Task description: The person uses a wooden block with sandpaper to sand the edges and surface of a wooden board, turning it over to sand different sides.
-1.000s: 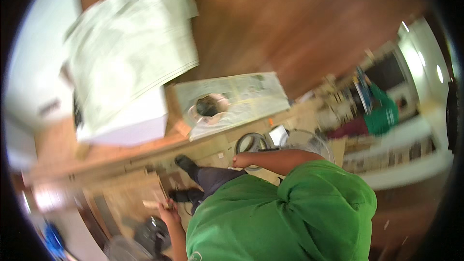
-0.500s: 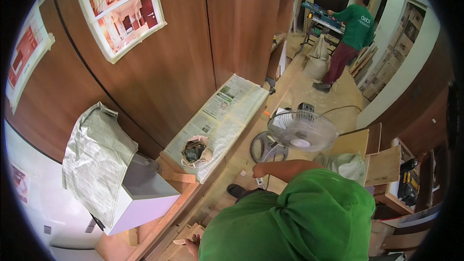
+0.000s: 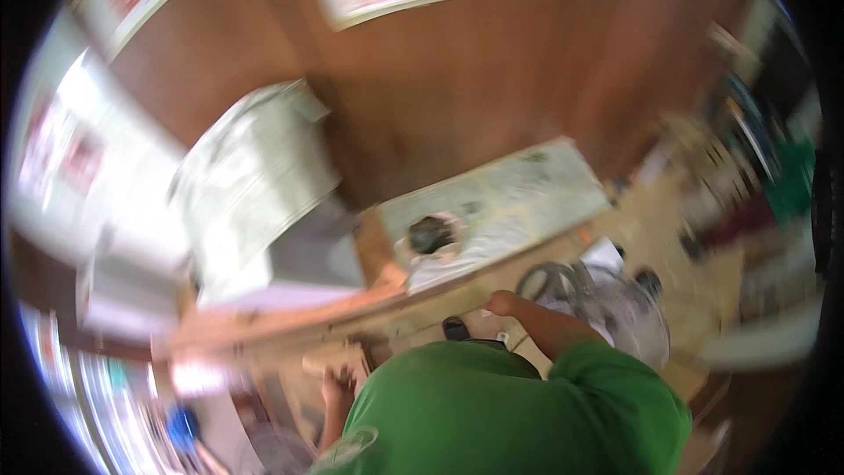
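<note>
My left hand (image 3: 337, 384), low and left of my green shirt, has its fingers around a small pale piece of wood (image 3: 314, 367). Motion blur softens the grip. My right hand (image 3: 503, 303) is held out in front of me with its fingers curled closed. Whatever it may hold is hidden. Beyond it lies a low bench (image 3: 519, 198) covered in newspaper, bearing an open bag (image 3: 432, 236) with dark contents. To the right of the right hand stands a round fan (image 3: 629, 312).
A white box-like unit (image 3: 308, 251) draped with a paper sheet (image 3: 251, 171) stands left of the bench. Brown panels (image 3: 457, 79) rise behind. At the far right another person in a green shirt (image 3: 791, 180) is blurred. A sandal (image 3: 455, 328) shows below my right hand.
My view has swung left, so the bench, fan and other person sit farther right and the picture is blurred. More of the left side has come into view. Both hands appear higher in the frame.
</note>
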The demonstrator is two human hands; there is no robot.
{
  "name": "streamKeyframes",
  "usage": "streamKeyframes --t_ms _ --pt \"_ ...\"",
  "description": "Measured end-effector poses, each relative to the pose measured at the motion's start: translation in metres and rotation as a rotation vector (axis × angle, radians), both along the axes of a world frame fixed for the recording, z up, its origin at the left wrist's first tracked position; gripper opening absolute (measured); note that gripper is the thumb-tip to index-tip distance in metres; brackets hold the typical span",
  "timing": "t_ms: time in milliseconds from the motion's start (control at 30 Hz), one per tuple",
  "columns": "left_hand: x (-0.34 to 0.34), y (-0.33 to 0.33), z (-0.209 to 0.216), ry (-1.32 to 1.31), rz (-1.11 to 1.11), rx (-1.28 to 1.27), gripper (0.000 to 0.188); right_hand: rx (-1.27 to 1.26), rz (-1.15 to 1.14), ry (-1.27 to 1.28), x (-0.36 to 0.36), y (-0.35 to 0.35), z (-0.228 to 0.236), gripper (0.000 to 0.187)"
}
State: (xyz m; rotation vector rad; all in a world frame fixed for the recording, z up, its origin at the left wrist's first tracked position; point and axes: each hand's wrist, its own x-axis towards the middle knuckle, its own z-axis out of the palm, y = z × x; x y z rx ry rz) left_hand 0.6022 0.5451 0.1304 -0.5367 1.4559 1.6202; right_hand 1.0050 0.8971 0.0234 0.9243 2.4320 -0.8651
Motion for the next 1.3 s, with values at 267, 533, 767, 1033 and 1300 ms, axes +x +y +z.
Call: streamKeyframes --t_ms 267,533,767,1033,1300 --pt "0.016 -0.001 0.034 0.05 0.138 0.001 0.039 -0.412 -0.138 0.104 -0.001 0.019 0.003 0.025" --pt "0.075 -0.017 0.032 -0.013 0.316 -0.109 0.035 -0.41 -0.081 -0.126 0.023 0.089 0.005 0.017" --pt "0.096 -0.028 0.027 -0.1 0.349 -0.124 0.038 -0.641 -0.513 -0.165 -0.038 0.095 0.025 0.013" --pt "0.083 -0.016 0.037 -0.072 0.328 -0.065 0.037 -0.534 -0.344 -0.107 -0.06 0.076 -0.02 0.024" --pt "0.076 -0.039 -0.003 -0.108 0.448 -0.005 0.029 -0.318 0.219 -0.177 -0.129 0.029 0.001 0.037"
